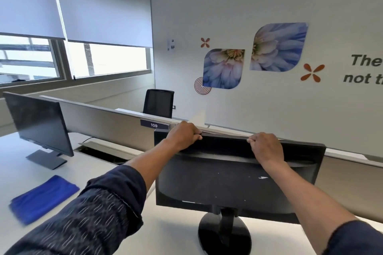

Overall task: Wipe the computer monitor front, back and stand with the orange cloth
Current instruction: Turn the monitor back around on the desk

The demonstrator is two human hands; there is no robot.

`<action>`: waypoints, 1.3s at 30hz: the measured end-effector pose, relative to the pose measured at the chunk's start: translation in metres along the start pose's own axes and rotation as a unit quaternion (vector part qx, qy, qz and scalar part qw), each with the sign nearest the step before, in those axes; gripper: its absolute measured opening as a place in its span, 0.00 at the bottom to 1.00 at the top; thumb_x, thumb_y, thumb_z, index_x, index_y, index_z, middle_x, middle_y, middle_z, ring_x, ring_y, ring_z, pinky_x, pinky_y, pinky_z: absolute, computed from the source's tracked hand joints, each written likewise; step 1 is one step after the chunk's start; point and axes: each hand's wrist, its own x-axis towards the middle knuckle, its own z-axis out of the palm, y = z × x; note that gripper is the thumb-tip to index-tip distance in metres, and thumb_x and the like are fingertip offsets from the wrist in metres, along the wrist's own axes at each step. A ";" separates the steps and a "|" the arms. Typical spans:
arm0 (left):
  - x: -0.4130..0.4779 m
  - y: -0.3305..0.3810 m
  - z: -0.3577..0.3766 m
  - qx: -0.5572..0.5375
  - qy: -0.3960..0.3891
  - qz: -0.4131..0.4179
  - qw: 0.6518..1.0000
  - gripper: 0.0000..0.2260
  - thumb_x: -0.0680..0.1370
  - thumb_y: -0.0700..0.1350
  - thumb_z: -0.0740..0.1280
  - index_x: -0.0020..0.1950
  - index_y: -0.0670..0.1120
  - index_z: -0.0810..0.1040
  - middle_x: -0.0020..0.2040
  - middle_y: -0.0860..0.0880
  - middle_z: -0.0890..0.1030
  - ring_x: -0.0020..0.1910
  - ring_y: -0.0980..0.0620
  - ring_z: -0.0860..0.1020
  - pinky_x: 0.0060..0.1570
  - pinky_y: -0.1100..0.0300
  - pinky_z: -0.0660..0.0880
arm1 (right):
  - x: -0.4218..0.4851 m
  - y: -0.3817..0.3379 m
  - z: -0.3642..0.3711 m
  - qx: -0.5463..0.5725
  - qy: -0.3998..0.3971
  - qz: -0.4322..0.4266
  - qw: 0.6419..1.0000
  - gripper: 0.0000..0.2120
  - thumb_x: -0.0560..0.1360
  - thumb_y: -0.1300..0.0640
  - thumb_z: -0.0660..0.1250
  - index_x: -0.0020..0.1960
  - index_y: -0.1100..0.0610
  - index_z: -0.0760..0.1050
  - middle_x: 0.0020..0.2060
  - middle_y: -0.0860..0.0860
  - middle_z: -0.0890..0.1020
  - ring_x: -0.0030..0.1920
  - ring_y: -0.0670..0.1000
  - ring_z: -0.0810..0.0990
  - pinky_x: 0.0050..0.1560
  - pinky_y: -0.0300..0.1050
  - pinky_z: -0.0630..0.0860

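A black computer monitor stands on the white desk with its back panel turned toward me, on a round black stand. My left hand grips the monitor's top edge near its left corner, fingers curled over the rim. My right hand grips the same top edge further right. No orange cloth is in view; a folded blue cloth lies on the desk at the left.
A second black monitor stands at the left on the white desk. A grey partition with a "109" label runs behind the monitors. A cable slot opens in the desk beside it. A black office chair sits beyond.
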 end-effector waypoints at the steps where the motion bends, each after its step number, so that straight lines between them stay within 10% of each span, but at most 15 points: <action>1: -0.004 0.003 -0.002 0.005 0.003 0.001 1.000 0.12 0.76 0.53 0.69 0.57 0.53 0.83 0.56 0.52 0.84 0.56 0.51 0.80 0.60 0.50 0.75 | 0.001 -0.001 0.000 0.006 0.000 0.001 1.000 0.11 0.77 0.53 0.65 0.41 0.55 0.84 0.37 0.55 0.84 0.42 0.58 0.80 0.40 0.47 0.76; 27: -0.059 0.026 -0.037 0.061 0.000 -0.037 0.997 0.11 0.66 0.57 0.77 0.44 0.53 0.87 0.40 0.54 0.85 0.44 0.53 0.80 0.48 0.59 0.76 | 0.001 -0.059 0.009 0.128 -0.154 0.043 0.979 0.27 0.77 0.39 0.61 0.32 0.60 0.70 0.46 0.61 0.79 0.43 0.59 0.78 0.38 0.45 0.66; 32: -0.071 0.030 -0.044 0.051 -0.009 -0.040 0.998 0.12 0.63 0.58 0.77 0.42 0.53 0.87 0.38 0.54 0.85 0.42 0.55 0.81 0.46 0.59 0.77 | -0.001 -0.078 0.017 0.173 -0.170 0.080 0.967 0.27 0.78 0.43 0.63 0.54 0.69 0.76 0.66 0.70 0.70 0.72 0.61 0.63 0.60 0.47 0.70; 39: -0.077 0.039 -0.045 0.018 -0.027 -0.060 0.998 0.14 0.62 0.59 0.78 0.40 0.51 0.87 0.34 0.54 0.84 0.38 0.56 0.81 0.38 0.62 0.73 | -0.008 -0.097 0.014 0.179 -0.127 0.114 0.969 0.26 0.73 0.44 0.70 0.56 0.67 0.76 0.55 0.61 0.81 0.58 0.61 0.77 0.49 0.48 0.74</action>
